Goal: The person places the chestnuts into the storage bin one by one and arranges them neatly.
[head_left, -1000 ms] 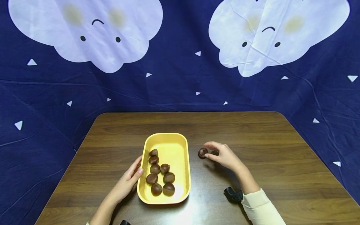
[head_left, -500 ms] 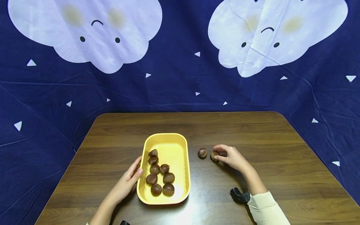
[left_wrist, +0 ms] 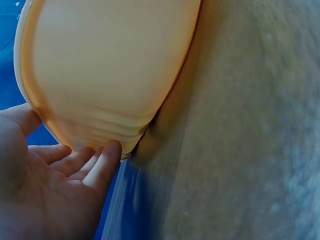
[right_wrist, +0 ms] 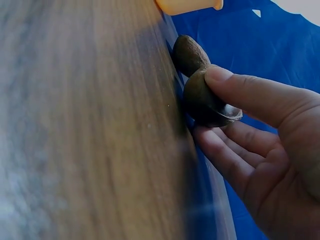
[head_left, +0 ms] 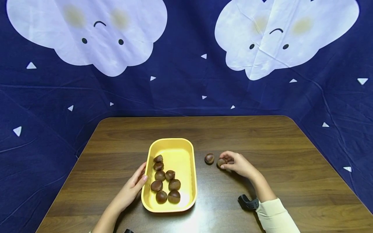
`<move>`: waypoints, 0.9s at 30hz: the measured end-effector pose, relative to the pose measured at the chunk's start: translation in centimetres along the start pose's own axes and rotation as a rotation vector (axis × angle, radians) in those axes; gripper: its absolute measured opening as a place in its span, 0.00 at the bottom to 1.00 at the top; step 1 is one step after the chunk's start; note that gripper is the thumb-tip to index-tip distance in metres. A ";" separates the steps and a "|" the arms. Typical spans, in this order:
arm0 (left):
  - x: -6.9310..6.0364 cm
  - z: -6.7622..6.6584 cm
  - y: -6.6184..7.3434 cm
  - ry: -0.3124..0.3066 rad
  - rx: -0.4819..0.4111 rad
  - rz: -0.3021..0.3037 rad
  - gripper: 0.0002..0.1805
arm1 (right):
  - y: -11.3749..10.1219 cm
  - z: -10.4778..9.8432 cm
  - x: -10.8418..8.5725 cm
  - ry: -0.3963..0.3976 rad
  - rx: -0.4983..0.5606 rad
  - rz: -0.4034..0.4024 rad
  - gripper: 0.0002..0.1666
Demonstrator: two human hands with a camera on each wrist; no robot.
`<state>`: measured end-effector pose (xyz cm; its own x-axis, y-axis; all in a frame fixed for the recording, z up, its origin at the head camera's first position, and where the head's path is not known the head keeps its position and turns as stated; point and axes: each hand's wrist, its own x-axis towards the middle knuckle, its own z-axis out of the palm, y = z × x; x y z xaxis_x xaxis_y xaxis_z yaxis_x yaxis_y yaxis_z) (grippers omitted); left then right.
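A yellow tray (head_left: 186,168) with a raised rim stands on the table, and several brown chestnuts (head_left: 160,175) lie along its left half. At its left side my left hand (head_left: 132,186) holds the wall. In the left wrist view the fingertips touch the tray's outer wall (left_wrist: 115,65), and the thumb reaches its rim. To the right of the tray my right hand (head_left: 239,165) pinches a chestnut (right_wrist: 202,100) between thumb and fingers, low at the tabletop. Just left of that one lies another chestnut (head_left: 209,159), apart from my fingers in the head view.
The brown wood-grain table (head_left: 247,136) has rounded far corners. Behind it hangs a dark blue cloth (head_left: 180,64) printed with white clouds and small triangles. A black strap device (head_left: 247,203) sits at my right wrist by the cream sleeve (head_left: 275,215).
My right hand has drawn back from beside the left loose chestnut to the right one, and its thumb and fingers have closed on it. The left hand and tray stay in place.
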<state>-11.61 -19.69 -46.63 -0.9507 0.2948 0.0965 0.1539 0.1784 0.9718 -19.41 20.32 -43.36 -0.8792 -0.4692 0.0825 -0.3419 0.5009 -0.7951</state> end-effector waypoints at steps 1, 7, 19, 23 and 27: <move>0.0 0.0 0.0 0.001 0.003 0.002 0.29 | 0.1 0.0 0.0 -0.002 0.006 -0.001 0.17; -0.1 0.0 -0.1 -0.008 -0.008 0.011 0.29 | 0.4 0.1 0.1 0.025 0.021 -0.005 0.16; -0.1 -0.2 0.3 0.003 0.016 0.046 0.28 | -1.1 0.6 1.3 0.135 0.032 -0.065 0.16; -0.1 -0.2 0.3 0.005 0.022 0.042 0.28 | -2.2 1.0 1.9 0.154 0.045 -0.086 0.16; -0.1 -0.1 0.1 0.001 0.015 0.038 0.28 | -3.6 1.5 2.6 0.155 0.054 -0.124 0.16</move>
<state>-11.48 -19.79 -46.51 -0.9443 0.3009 0.1334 0.1939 0.1810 0.9642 -19.99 16.16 -41.14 -0.8736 -0.4048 0.2701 -0.4361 0.4049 -0.8036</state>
